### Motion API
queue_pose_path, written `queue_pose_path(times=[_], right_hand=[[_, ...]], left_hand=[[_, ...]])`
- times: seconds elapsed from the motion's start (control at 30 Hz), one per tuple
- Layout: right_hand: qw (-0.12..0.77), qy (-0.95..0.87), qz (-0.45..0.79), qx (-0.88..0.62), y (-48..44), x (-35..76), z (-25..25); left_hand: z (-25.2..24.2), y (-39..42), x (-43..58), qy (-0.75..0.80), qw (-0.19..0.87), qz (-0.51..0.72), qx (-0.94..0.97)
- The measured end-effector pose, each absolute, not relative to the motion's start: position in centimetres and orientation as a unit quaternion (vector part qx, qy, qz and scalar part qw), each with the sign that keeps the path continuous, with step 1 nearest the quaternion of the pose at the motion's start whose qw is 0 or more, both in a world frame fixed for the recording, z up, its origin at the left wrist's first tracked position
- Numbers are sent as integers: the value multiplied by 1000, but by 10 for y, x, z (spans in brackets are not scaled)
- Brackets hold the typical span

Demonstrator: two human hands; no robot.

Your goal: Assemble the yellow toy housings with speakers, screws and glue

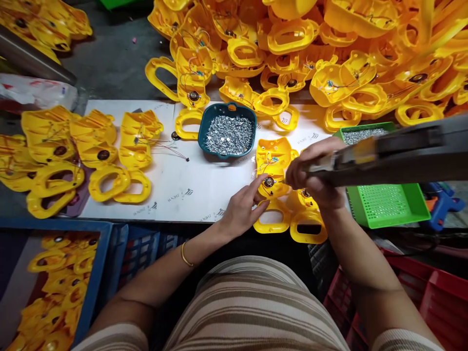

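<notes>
My left hand (241, 209) grips the left edge of a yellow plastic shell (275, 148), index finger stretched out near a round speaker (268, 182) in it and thumb by the loop handle. The shell lies hollow side up, with thin wires and a small green board inside. In my right hand (318, 170) is a dark power screwdriver (395, 151), held nearly level, its tip pointing left at the speaker's right side. The fingers are wrapped around the tool's front end. A second yellow shell (308, 226) lies partly hidden under my right hand.
A dark teal bowl (202, 139) full of small screws stands behind my left hand. Right of my hands is a green basket (387, 222), and a blue tool (444, 207) lies beyond it. More yellow shells (141, 141) lie left and heap up behind. A blue crate (106, 243) stands lower left.
</notes>
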State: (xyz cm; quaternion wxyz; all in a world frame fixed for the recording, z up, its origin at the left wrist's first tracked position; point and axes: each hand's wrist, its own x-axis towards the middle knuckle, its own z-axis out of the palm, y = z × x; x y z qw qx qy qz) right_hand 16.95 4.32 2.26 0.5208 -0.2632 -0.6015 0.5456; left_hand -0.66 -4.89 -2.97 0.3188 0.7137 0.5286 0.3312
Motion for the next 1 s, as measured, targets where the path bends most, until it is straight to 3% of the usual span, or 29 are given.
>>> queue_pose_path(times=[0.13,0.27,0.33,0.5,0.73,1.0], right_hand=[[580,-571,562,-146,39,175,57],[576,-564,573,-144,42,178,69],[578,-562,568,-167,41,175,70],[613,-541,527,-234,33,158,75],[544,-610,557,-145,38,122,78],[552,-599,557,-160,34,98,69]], left_hand=[[-16,-45,-16,522,228,310,761],[7,13,-54,547,34,319,773],[13,53,-76,579,2,267,770],[0,113,-104,566,87,119,811],[-4,111,-100,561,184,227,774],[0,110,-95,587,154,256,753]])
